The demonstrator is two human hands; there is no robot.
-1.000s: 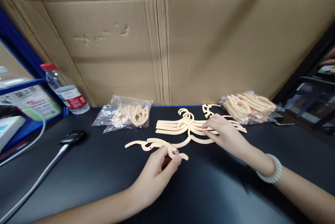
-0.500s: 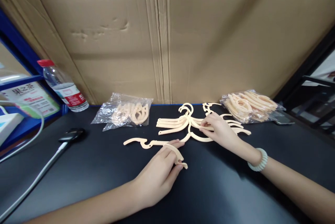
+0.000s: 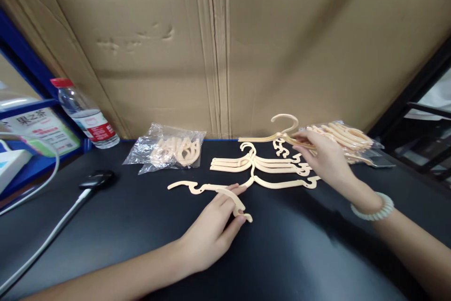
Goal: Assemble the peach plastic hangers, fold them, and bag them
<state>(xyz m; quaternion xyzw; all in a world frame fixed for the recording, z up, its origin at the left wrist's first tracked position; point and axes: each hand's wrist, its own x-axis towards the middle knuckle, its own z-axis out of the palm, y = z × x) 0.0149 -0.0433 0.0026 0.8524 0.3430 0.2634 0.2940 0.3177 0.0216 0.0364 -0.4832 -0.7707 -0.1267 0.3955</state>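
Observation:
My left hand [image 3: 214, 228] rests on the black table [image 3: 141, 226], its fingers pinched on the hook of a cream plastic hanger [image 3: 197, 188] lying flat in front of me. Behind it lies a stack of the same cream hangers [image 3: 260, 165]. My right hand [image 3: 326, 158], with a pale bead bracelet on its wrist, holds one hanger [image 3: 271, 136] lifted above that stack, its hook pointing up.
A clear bag of hanger parts [image 3: 169, 150] lies at the back left and a fuller bag [image 3: 338, 139] at the back right. A water bottle [image 3: 84, 115] stands by the blue shelf. A black device with a white cable [image 3: 93, 181] lies left. Cardboard [image 3: 225, 47] walls off the back.
My right hand has taken one hanger off the stack and raised it up and to the right. My left hand has stayed on the loose hanger's hook.

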